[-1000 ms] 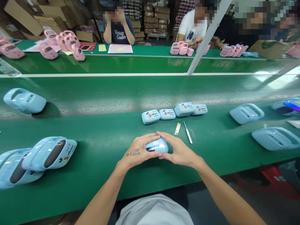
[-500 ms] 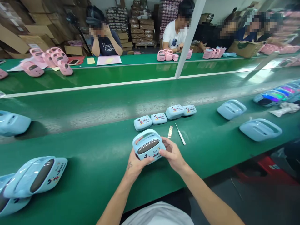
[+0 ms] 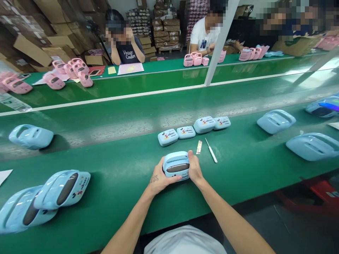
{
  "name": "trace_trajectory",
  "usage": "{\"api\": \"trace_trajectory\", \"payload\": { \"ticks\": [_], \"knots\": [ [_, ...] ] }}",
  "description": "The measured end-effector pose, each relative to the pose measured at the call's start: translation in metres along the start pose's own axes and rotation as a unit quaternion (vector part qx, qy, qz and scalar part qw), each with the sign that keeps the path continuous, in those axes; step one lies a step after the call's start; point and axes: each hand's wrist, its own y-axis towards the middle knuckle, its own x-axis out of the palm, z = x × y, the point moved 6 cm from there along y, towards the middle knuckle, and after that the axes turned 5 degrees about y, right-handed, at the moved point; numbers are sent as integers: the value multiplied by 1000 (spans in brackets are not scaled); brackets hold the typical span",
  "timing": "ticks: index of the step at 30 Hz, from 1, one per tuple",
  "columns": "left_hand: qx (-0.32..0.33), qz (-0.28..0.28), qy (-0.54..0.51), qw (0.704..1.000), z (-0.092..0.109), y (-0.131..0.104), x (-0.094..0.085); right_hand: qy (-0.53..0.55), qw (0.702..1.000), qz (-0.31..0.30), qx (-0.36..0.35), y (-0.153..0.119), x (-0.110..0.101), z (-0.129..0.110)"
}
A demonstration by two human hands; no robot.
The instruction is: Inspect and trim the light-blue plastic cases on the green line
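A light-blue plastic case (image 3: 177,158) with a carry handle, a dark oval window and a Mickey print is between my hands over the green bench. My left hand (image 3: 159,179) wraps its left side, thumb across the printed front. Around the right end my right hand (image 3: 195,169) is closed, its thumb up beside the handle. The fingers behind the case are hidden. Just beyond stand several small light-blue printed pieces (image 3: 168,137) in a row. A small pale strip (image 3: 199,147) and a thin white-handled tool (image 3: 212,154) lie to the right of them.
Two stacked blue cases (image 3: 65,187) lie at the left, another blue case (image 3: 31,137) farther back. More blue cases (image 3: 276,121) lie at the right. Across the bench, people sit behind pink cases (image 3: 196,59); a white post (image 3: 221,42) rises between. A red stool (image 3: 317,197) is below right.
The case has turned to face me more squarely and sits slightly lower. My right hand has shifted from a thumb on the front to a grip round the right end. The view has swung left.
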Motion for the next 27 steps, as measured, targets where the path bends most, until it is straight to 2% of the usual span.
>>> {"api": "trace_trajectory", "payload": {
  "ticks": [6,14,16,18,20,22,24,27],
  "knots": [
    [-3,-8,30,1000,1,0,-1,-15,998,60,-20,-5,-7,4],
    [-33,-2,9,999,-2,7,1,-18,994,105,9,1,-7,2],
    [-51,1,-36,998,-2,6,0,8,996,82,32,2,-2,-5],
    [-80,3,-132,988,-4,2,-2,71,994,24,75,-1,7,-16],
    [-108,-2,-250,962,-7,-5,-3,139,984,-48,103,-13,18,-33],
    [-122,-11,-339,933,-8,-14,-5,165,978,-95,90,-27,24,-53],
    [-126,-23,-383,915,-7,-22,-6,154,981,-102,58,-41,24,-68],
    [-116,-38,-399,909,-4,-29,-8,118,988,-96,25,-54,22,-79]
  ]
}}
